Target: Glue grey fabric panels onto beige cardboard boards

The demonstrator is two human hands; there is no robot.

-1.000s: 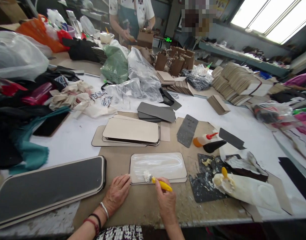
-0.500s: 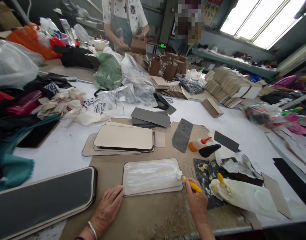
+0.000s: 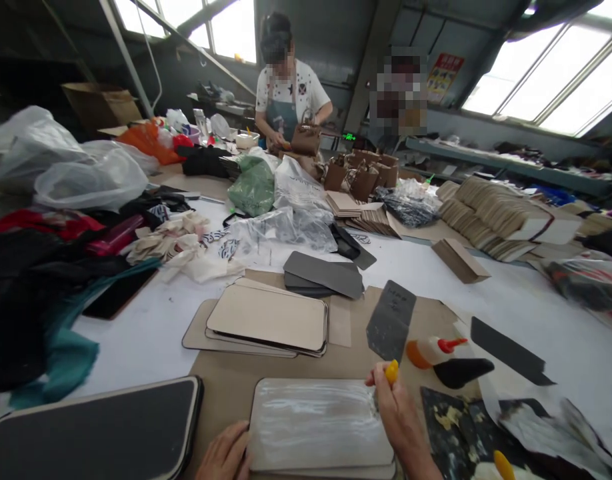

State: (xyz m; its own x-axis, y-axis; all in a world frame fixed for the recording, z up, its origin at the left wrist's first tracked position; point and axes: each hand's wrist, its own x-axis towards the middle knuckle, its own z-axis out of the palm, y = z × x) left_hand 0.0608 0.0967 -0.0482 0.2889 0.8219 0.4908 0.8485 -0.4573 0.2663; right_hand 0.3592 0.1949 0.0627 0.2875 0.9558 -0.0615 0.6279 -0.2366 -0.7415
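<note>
My right hand [image 3: 402, 417] grips a glue brush by its yellow handle [image 3: 391, 371], over the right end of a pale rounded panel [image 3: 311, 420]. White, wet-looking streaks of glue run along that panel, and a second one shows beneath its lower edge. The bristles are mostly hidden by my fingers. Fingers laid flat, my left hand [image 3: 226, 453] touches the panel's left edge. Behind it lies a stack of similar cream panels [image 3: 269, 315]. To the left is a pile of dark grey panels with pale borders [image 3: 96, 427].
A squeeze bottle with a red tip [image 3: 431, 351] stands beyond my right hand, near a glue-spotted dark sheet [image 3: 451, 427]. Another yellow handle [image 3: 503, 465] shows at the bottom right. Plastic bags [image 3: 286, 230] lie farther back. A co-worker [image 3: 291, 100] handles a brown bag across the table.
The view has tilted up, so the table sits lower in the picture. The brush handle has swung from pointing right to upright, and my right hand is now over the panel's right end.
</note>
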